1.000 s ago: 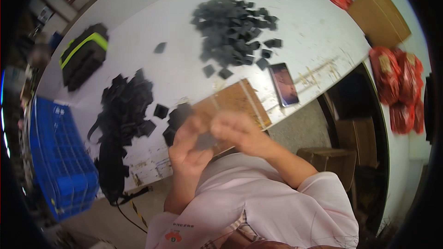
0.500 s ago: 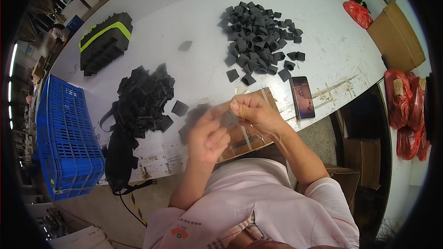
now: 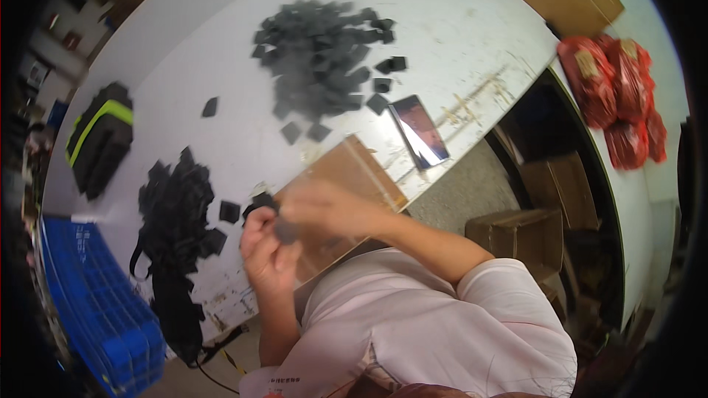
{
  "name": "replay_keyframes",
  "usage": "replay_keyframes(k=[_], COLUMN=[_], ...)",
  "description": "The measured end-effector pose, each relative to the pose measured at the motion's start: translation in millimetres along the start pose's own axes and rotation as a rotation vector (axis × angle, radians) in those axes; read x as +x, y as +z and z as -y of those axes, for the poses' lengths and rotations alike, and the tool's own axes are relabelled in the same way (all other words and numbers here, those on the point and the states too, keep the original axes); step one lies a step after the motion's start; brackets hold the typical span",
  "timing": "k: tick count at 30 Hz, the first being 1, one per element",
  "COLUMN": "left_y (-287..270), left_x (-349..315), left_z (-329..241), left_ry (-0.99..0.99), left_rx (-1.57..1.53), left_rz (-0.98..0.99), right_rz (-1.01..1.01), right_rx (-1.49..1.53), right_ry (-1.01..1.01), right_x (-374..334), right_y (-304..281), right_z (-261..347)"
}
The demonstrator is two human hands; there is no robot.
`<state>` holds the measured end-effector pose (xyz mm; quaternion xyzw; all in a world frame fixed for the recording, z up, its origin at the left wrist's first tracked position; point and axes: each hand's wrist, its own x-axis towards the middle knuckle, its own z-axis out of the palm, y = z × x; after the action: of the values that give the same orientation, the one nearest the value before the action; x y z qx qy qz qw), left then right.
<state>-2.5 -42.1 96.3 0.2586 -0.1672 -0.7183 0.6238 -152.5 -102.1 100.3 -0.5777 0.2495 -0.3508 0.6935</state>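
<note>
My left hand (image 3: pixel 269 254) is curled near the table's front edge, with a small dark grey fabric piece (image 3: pixel 285 231) at its fingers. Just beyond the fingertips are black pieces (image 3: pixel 261 200); whether the hand touches them I cannot tell. My right hand (image 3: pixel 317 208), smeared by motion, is over the brown cardboard sheet (image 3: pixel 354 177) close beside the left; its fingers cannot be made out. To the left lies a heap of flat black pieces (image 3: pixel 175 210), with a single black square (image 3: pixel 229 211) beside it. Farther off spreads a pile of small dark grey loops (image 3: pixel 317 59).
A phone (image 3: pixel 419 131) lies right of the cardboard. At left are a black stack with a yellow-green band (image 3: pixel 102 136), a blue plastic crate (image 3: pixel 99 302) and a black pouch (image 3: pixel 177 317). Red plastic bags (image 3: pixel 627 88) and cardboard boxes (image 3: pixel 516 239) are at right.
The view has swung, so the table's things appear shifted left. My right hand has moved from pinching above the cardboard toward my left hand, which now has a dark piece at its fingers.
</note>
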Motion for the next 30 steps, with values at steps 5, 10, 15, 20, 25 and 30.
replay_keyframes(k=[5,10,15,20,25,30], left_y=[-0.1,1.3,7.5,15.4,35.5,35.3], left_x=[0.6,-1.5,-1.4,-0.9,5.4,2.9], left_z=[2.2,3.0,3.4,4.2,13.8,7.6], left_ry=[0.103,0.161,0.227,0.250,0.300,0.234], left_rx=[0.078,0.236,0.413,0.400,0.411,0.342], left_rz=[-0.003,-0.120,-0.254,-0.252,-0.349,-0.379], right_rz=[-0.116,-0.193,-0.204,-0.235,-0.220,-0.236], right_rx=[-0.156,-0.123,-0.102,-0.030,-0.049,-0.112], right_ry=[-0.147,-0.221,-0.269,-0.302,-0.295,-0.389], right_x=[-1.6,-1.4,1.9,4.8,6.3,1.1], right_y=[9.0,11.4,15.3,20.5,22.1,13.4], right_z=[-10.3,-10.4,-21.9,-27.2,-27.0,-25.4])
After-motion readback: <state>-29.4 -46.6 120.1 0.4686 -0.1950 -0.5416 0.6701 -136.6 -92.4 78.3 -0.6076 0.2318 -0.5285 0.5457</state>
